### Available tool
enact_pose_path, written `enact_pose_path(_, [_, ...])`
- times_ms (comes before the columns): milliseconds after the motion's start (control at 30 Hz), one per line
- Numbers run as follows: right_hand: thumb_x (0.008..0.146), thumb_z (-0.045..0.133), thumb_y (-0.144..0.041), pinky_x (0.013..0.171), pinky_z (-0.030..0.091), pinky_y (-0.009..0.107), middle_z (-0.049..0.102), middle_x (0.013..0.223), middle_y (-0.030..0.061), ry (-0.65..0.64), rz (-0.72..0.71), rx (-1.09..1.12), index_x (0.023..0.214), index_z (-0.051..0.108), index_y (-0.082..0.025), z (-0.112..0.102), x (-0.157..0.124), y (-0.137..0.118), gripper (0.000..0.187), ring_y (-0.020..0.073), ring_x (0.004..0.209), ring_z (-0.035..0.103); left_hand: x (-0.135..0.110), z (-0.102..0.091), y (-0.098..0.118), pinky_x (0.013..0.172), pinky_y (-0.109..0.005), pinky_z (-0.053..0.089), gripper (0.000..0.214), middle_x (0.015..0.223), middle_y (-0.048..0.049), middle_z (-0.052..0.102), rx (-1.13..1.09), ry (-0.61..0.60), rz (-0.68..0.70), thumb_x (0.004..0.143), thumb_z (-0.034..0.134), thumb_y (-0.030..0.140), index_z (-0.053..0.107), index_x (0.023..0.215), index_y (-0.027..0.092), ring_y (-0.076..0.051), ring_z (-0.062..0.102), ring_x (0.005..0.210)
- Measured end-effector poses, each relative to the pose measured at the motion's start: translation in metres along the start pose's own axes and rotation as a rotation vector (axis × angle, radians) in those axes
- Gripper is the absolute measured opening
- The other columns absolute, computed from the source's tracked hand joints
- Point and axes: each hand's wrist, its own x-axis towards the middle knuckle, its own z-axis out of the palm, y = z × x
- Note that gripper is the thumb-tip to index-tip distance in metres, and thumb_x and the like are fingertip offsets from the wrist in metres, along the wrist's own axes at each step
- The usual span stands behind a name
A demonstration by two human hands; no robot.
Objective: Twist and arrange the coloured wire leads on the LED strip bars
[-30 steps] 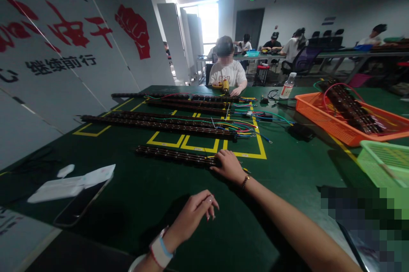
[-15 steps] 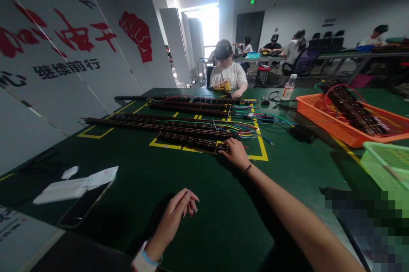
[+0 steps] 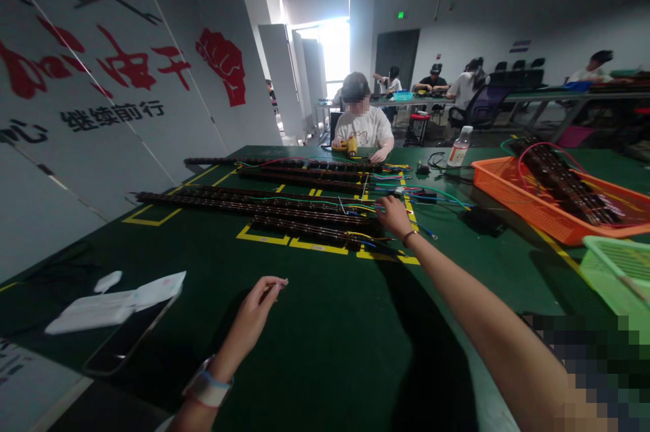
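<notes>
Right hand [image 3: 395, 217] at the lead end of the dark wired bars, fingers bent downward; fingertips partly hidden, so I cannot tell whether it holds a lead. Step in hand, as judged: handling loose wire ends; a next move there would call for a light pick that leaves neighbouring leads untangled. Pose: right arm stretched well out from the table's near right, wrist slightly bent, palm down. Left hand [image 3: 255, 311] apart over bare table [image 3: 325, 351], fingers curled and close together (gap to the thumb unreadable; no object made out). The short front bar [image 3: 305, 229] lies across yellow tape marks [image 3: 319, 248], its yellow lead [image 3: 362, 235] toward the right hand; a longer bar [image 3: 238, 204] lies behind. Outward: orange basket [image 3: 523, 219] toward the right edge, bottle [image 3: 458, 151] near the far edge, phone [image 3: 129, 340] near the left edge.
</notes>
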Motion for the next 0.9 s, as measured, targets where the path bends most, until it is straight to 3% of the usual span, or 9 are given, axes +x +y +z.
enact_pose_path(200, [0.089, 0.050, -0.025, 0.086, 0.037, 0.034, 0.058, 0.114, 0.0142, -0.164, 0.053, -0.053, 0.113, 0.059, -0.016, 0.016, 0.038, 0.039, 0.028, 0.0260, 0.106, 0.052, 0.019, -0.009, -0.013, 0.098, -0.042, 0.038, 0.044, 0.140, -0.0090, 0.043, 0.057, 0.011, -0.057, 0.086, 0.043, 0.049, 0.048, 0.122, 0.025, -0.027, 0.041, 0.127])
enact_pose_path(367, [0.089, 0.050, -0.040, 0.086, 0.042, 0.038, 0.059, 0.114, 0.0130, -0.332, 0.040, -0.070, 0.117, 0.057, -0.017, 0.031, 0.058, 0.045, 0.036, 0.0258, 0.104, 0.055, 0.041, -0.001, -0.022, 0.105, -0.047, 0.031, 0.049, 0.146, -0.0079, 0.033, 0.164, 0.086, -0.046, 0.082, 0.053, 0.041, 0.043, 0.128, 0.027, -0.029, 0.030, 0.134])
enact_pose_path(533, [0.090, 0.052, -0.034, 0.082, 0.050, 0.039, 0.056, 0.117, 0.0077, -0.494, -0.025, -0.073, 0.116, 0.054, -0.017, 0.030, 0.072, 0.047, 0.031, 0.0194, 0.098, 0.057, 0.080, 0.008, -0.021, 0.107, -0.048, 0.028, 0.073, 0.148, -0.0154, 0.026, 0.213, 0.194, -0.041, 0.075, 0.062, 0.043, 0.030, 0.137, 0.022, -0.031, 0.025, 0.136])
enact_pose_path(700, [0.090, 0.053, -0.034, 0.082, 0.050, 0.040, 0.055, 0.117, 0.0085, -0.496, -0.045, -0.114, 0.117, 0.053, -0.016, 0.023, 0.071, 0.041, 0.033, 0.0197, 0.098, 0.057, 0.136, 0.015, -0.022, 0.107, -0.045, 0.027, 0.090, 0.146, -0.0213, 0.028, 0.351, 0.370, 0.091, 0.068, 0.068, 0.046, 0.023, 0.139, 0.014, -0.033, 0.027, 0.135])
enact_pose_path(800, [0.089, 0.054, -0.034, 0.082, 0.050, 0.041, 0.055, 0.117, 0.0085, -0.445, -0.031, -0.134, 0.118, 0.052, -0.016, 0.018, 0.069, 0.038, 0.034, 0.0200, 0.098, 0.057, 0.168, 0.018, -0.026, 0.107, -0.047, 0.027, 0.095, 0.142, -0.0249, 0.033, 0.367, 0.459, 0.051, 0.065, 0.070, 0.046, 0.023, 0.138, 0.009, -0.035, 0.028, 0.134])
enact_pose_path(900, [0.090, 0.052, -0.034, 0.082, 0.050, 0.040, 0.056, 0.115, 0.0083, -0.381, -0.017, -0.134, 0.117, 0.053, -0.015, 0.011, 0.073, 0.036, 0.033, 0.0195, 0.097, 0.058, 0.191, 0.017, -0.030, 0.107, -0.048, 0.025, 0.084, 0.138, -0.0273, 0.037, 0.345, 0.509, -0.002, 0.073, 0.062, 0.044, 0.023, 0.137, 0.006, -0.035, 0.031, 0.132])
